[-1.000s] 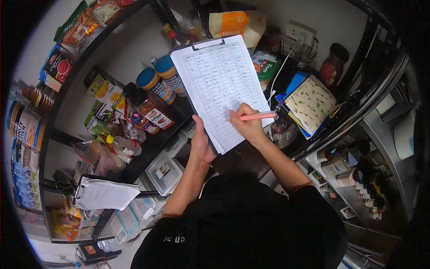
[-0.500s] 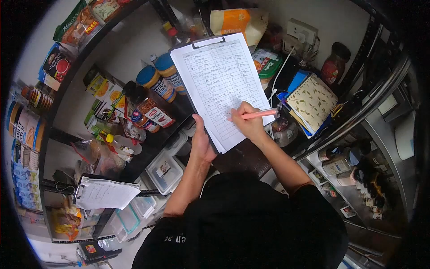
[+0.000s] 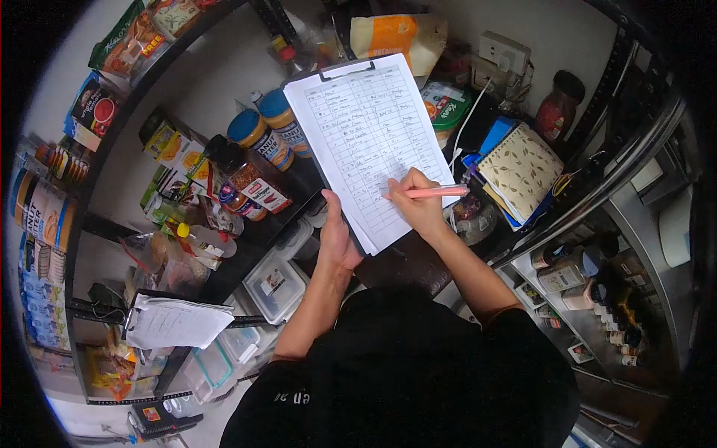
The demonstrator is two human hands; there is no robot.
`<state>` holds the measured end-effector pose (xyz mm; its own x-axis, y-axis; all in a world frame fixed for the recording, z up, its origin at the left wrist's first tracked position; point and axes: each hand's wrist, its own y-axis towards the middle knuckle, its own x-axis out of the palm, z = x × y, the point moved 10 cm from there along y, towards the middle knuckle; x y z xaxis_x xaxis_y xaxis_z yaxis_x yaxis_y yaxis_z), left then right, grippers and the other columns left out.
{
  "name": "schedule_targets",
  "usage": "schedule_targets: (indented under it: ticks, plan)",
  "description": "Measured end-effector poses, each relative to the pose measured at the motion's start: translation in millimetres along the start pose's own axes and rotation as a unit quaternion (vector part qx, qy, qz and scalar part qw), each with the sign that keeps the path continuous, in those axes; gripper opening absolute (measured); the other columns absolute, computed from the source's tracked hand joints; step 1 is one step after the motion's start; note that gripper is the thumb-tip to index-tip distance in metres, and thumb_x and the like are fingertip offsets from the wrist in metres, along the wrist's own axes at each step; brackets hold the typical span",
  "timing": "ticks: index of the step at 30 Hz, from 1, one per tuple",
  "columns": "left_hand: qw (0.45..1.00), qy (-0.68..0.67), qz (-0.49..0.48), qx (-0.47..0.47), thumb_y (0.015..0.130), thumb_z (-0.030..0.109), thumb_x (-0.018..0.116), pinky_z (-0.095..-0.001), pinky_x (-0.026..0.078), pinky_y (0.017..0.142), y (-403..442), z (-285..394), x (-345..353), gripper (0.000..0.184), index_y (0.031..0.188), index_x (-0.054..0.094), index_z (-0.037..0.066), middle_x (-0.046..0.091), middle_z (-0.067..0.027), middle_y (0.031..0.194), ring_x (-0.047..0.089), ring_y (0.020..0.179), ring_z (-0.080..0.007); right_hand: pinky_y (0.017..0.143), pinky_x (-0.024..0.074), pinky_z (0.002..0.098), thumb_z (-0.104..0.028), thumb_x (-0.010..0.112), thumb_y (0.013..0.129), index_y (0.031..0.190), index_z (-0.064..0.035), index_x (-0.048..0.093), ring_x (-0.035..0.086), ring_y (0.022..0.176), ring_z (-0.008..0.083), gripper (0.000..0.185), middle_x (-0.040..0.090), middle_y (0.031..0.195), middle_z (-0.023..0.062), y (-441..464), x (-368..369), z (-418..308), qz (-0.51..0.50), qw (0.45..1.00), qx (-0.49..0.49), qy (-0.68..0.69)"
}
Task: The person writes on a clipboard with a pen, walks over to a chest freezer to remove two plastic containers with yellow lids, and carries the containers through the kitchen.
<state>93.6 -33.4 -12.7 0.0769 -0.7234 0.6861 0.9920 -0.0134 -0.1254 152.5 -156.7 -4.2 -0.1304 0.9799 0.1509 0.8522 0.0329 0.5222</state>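
Clipboard [image 3: 348, 73] in grip of left fingers [image 3: 331, 207], beneath right fingers [image 3: 399, 193] closed around pink pen [image 3: 442, 192].

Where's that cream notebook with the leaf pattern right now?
In the head view, the cream leaf-patterned notebook is right of centre, to the right of the pink pen in the right hand and below the dark-lidded red jar.

Left of the grip, we recorded two blue-lidded peanut butter jars [image 3: 272, 134] and a red pepper bottle [image 3: 258, 187]. Farther left and nearer the body, we noted a clipped sheaf of papers [image 3: 179, 325]. Beyond the grip stood an orange-and-cream bag [image 3: 399, 43]; to its right, we logged a leaf-patterned notebook [image 3: 519, 172].
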Motion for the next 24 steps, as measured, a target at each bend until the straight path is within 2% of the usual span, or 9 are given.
schedule_targets:
  ticks: [5,11,13,20,24]
  plan:
    - [1.0,0.0,0.013,-0.005,0.087,0.062,0.038,-0.0447,0.038,0.101,3,-4,-7,0.08,0.139,0.029,0.002,0.041,-0.0183,0.137,0.044,0.122,-0.0317,0.045,0.0331,0.0234,-0.006,0.067,0.082,0.061,-0.0055,0.043,0.04,0.052,0.0039,0.031,0.045,0.055,-0.0015,1,1,-4,-0.002,1.0,-0.013,0.012]
    - [1.0,-0.002,0.0,-0.004,0.087,0.063,0.037,-0.0446,0.038,0.101,4,-4,-5,0.08,0.139,0.03,0.002,0.041,-0.0182,0.137,0.045,0.122,-0.0317,0.046,0.0332,0.0242,-0.007,0.067,0.081,0.061,-0.0056,0.042,0.038,0.053,0.0045,0.032,0.043,0.055,-0.0015,1,-1,6,-0.003,1.0,0.014,0.001]
    - [1.0,-0.002,0.0,-0.005,0.087,0.063,0.036,-0.0445,0.038,0.101,5,-4,-5,0.08,0.139,0.03,0.002,0.041,-0.0181,0.137,0.045,0.122,-0.0316,0.05,0.0457,0.0216,-0.001,0.064,0.083,0.064,-0.005,0.041,0.064,0.063,0.0119,0.031,0.052,0.059,0.0024,1,1,4,-0.03,0.999,-0.004,-0.033]
    - [1.0,-0.014,-0.008,0.001,0.089,0.061,0.034,-0.044,0.039,0.101,5,-4,-2,0.077,0.139,0.03,0.002,0.041,-0.0177,0.137,0.045,0.121,-0.0313,0.05,0.0456,0.0224,-0.002,0.065,0.083,0.064,-0.0053,0.041,0.061,0.061,0.0092,0.03,0.052,0.058,0.0029,2,2,0,-0.026,0.999,-0.002,-0.04]
    - [1.0,-0.015,0.005,-0.004,0.09,0.06,0.034,-0.0438,0.039,0.101,5,-5,-4,0.075,0.139,0.03,0.002,0.041,-0.0176,0.137,0.046,0.121,-0.031,0.048,0.0424,0.0222,-0.002,0.065,0.082,0.063,-0.0056,0.04,0.054,0.056,0.0056,0.032,0.048,0.056,0.0004,3,2,-4,-0.031,0.997,-0.011,-0.065]
